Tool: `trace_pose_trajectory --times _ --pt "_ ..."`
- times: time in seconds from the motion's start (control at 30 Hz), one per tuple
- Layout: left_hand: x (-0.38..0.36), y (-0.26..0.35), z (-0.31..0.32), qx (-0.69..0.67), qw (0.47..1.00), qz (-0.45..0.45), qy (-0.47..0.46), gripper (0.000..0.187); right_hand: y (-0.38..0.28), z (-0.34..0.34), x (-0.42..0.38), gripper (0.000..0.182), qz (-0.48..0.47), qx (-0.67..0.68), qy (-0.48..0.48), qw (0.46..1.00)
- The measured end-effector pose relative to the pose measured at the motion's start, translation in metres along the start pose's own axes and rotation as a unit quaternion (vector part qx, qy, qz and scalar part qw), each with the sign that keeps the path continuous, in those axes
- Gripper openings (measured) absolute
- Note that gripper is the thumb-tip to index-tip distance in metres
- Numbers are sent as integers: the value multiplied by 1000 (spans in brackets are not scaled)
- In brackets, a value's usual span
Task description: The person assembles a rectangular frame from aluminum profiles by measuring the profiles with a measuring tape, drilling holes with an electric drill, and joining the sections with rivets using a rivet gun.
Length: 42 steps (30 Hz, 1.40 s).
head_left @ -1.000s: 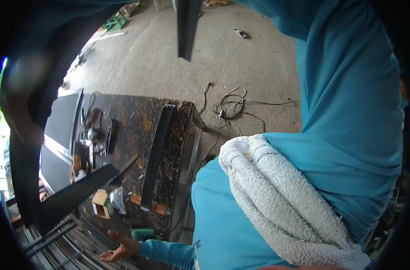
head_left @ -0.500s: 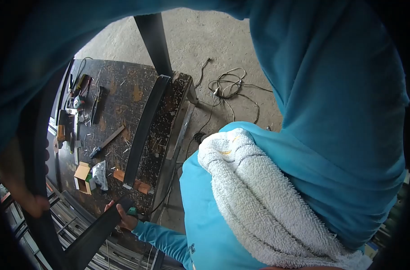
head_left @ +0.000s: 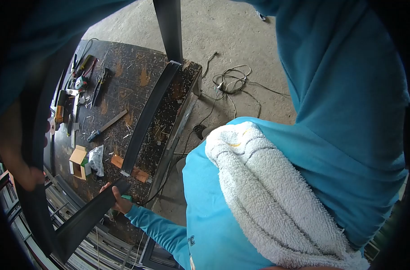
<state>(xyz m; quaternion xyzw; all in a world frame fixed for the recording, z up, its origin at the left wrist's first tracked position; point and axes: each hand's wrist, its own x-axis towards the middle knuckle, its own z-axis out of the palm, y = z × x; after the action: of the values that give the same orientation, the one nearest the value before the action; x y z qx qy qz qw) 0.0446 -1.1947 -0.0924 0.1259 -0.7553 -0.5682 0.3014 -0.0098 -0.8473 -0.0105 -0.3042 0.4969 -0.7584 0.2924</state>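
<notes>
A dark metal frame (head_left: 86, 220) is held in both hands, one bar angled across the lower left. My left hand (head_left: 119, 201) grips this bar near its upper end, thumb on the near face and a fingertip beyond the edge. At the far left, partly in shadow, my right hand (head_left: 32, 179) is closed on the frame's long upright side. Fingertips show past that side's edge. A long dark bar (head_left: 146, 117) lies along the worktable (head_left: 117, 96), its lower end on an orange-brown piece (head_left: 141, 175). Another dark bar (head_left: 169, 33) meets its upper end.
Pliers (head_left: 98, 90), a tape measure (head_left: 82, 83), a blue-handled tool (head_left: 107, 126), an open box (head_left: 79, 161) and a plastic bag (head_left: 96, 159) lie on the table. Metal profiles (head_left: 97, 249) are stacked below. A cable (head_left: 234, 81) coils on the floor. A white towel (head_left: 263, 189) hangs over my front.
The view has shifted, so the table and floor items sit slightly differently. The held bar's end and my left hand appear a little further left and higher. Both hands keep their grip.
</notes>
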Motion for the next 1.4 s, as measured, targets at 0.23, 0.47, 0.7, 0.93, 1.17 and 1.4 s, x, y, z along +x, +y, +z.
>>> trace_pose_trajectory --times 0.23,0.47,0.7,0.93,1.17,1.4 --pt "9 -5 -4 19 1000 24 3 40 4 2 -1 30 4 -13 4 1000" --pt "6 -35 0 94 994 48 -40 34 -3 -12 -17 30 2 -52 37 998" --pt "7 -21 2 -9 998 -60 25 53 -54 -86 -38 31 -18 -128 129 983" --pt "16 -36 4 -36 997 -50 44 43 -114 -147 -26 31 -103 -178 196 959" --pt "24 -40 8 -73 994 -66 50 38 -165 -165 4 31 -178 -224 204 936" --pt "24 -38 7 -63 996 -39 50 39 -213 -105 65 32 -255 -281 138 915"
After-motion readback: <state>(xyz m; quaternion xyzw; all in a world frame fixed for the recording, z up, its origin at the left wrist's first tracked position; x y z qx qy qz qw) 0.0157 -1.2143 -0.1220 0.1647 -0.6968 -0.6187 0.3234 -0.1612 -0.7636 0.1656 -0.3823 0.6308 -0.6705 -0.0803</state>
